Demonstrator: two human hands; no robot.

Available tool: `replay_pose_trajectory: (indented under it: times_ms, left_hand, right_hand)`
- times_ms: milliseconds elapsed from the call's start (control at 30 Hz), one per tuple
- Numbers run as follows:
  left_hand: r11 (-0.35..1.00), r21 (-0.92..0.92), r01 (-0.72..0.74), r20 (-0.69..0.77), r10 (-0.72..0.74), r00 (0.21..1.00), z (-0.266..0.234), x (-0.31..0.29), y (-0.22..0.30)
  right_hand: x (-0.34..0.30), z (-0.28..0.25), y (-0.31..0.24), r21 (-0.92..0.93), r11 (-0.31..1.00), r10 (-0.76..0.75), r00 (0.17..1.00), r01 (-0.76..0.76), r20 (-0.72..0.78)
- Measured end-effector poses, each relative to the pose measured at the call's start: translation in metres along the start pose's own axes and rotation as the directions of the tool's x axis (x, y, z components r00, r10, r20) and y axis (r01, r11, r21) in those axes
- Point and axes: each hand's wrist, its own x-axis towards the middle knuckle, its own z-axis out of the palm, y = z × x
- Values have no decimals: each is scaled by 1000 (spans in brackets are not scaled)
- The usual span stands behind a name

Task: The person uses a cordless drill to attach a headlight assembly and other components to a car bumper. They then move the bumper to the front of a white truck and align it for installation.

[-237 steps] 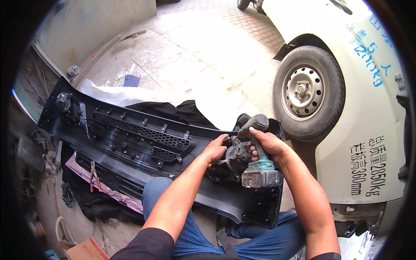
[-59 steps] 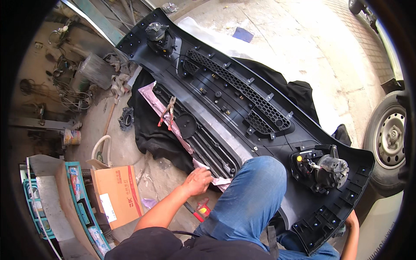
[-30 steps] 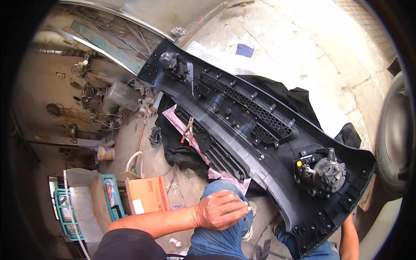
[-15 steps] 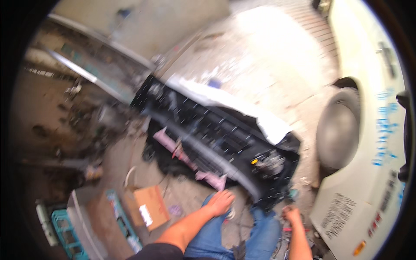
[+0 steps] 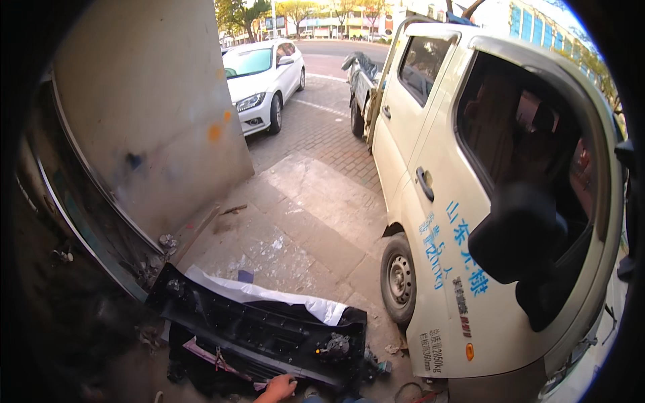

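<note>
At the lower edge, my left hand (image 5: 279, 388) rests by the near edge of a long black plastic car bumper (image 5: 262, 336). Its fingers are loosely bent, and I see nothing held in them. The bumper lies slantwise on the ground, its ribbed hollow side facing up. Toward its right end sits a grey part with a small yellow spot (image 5: 318, 351). A pink strip (image 5: 208, 357) runs along the near side, and white sheeting (image 5: 269, 293) shows along the far side. My right hand is out of view.
A cream double-cab truck (image 5: 430, 154) stands close on the right, its wheel (image 5: 399, 279) near the bumper. On the left rise a plastered wall (image 5: 148, 101) and a metal-edged frame (image 5: 91, 242). A white car (image 5: 269, 80) is parked beyond. Debris (image 5: 265, 252) litters the paving.
My view has tilted up and levelled, bringing in the street and truck cab. The bumper now appears lower in view. My right hand and the cardboard box have gone out of sight.
</note>
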Motion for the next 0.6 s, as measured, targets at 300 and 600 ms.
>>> replay_pose_trajectory:
  times_ms: [300,600]
  left_hand:
    - [952,-160,259,-15,-265,964,8,-111,-129]
    - [722,-417,552,-83,-635,768,42,-268,-177]
  right_hand:
    - [-129,65,-21,167,978,-136,987,121,86]
    - [-106,62,-119,-125,969,-183,957,215,224]
